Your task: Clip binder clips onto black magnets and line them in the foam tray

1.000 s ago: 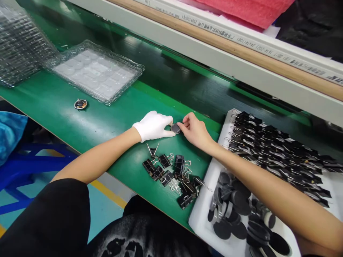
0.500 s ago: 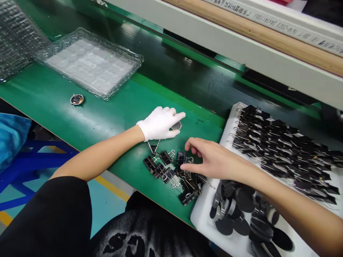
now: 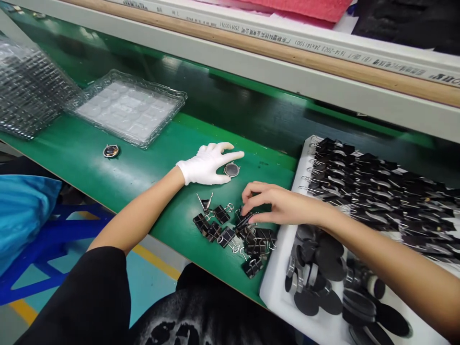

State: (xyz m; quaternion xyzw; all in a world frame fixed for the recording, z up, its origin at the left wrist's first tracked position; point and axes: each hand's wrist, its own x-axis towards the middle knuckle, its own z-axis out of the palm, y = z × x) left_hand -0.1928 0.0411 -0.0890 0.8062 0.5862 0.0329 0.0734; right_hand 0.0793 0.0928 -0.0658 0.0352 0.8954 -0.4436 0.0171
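Far left, 9 o'clock of the bench (image 3: pixel 64 148): stack of clear trays (image 3: pixel 28 91), with a single clear tray (image 3: pixel 129 108) beside it. A small round piece (image 3: pixel 110 151) lies loose at that tray's 7 o'clock. Left hand (image 3: pixel 204 165), white glove, rests flat on the bench with fingers spread and nothing gripped. The round disc (image 3: pixel 232 169) lies at its 3 o'clock between forefinger and thumb; can't tell if they touch it. The loose clip pile (image 3: pixel 226 235) is at the disc's 6 o'clock. Right hand (image 3: pixel 276 203), bare, has its fingertips pinched on a binder clip (image 3: pixel 244 219) at the pile's top. At the pile's 3 o'clock, a white foam tray (image 3: pixel 273 287) holds clip rows (image 3: pixel 377 187) and black discs (image 3: pixel 323 278).
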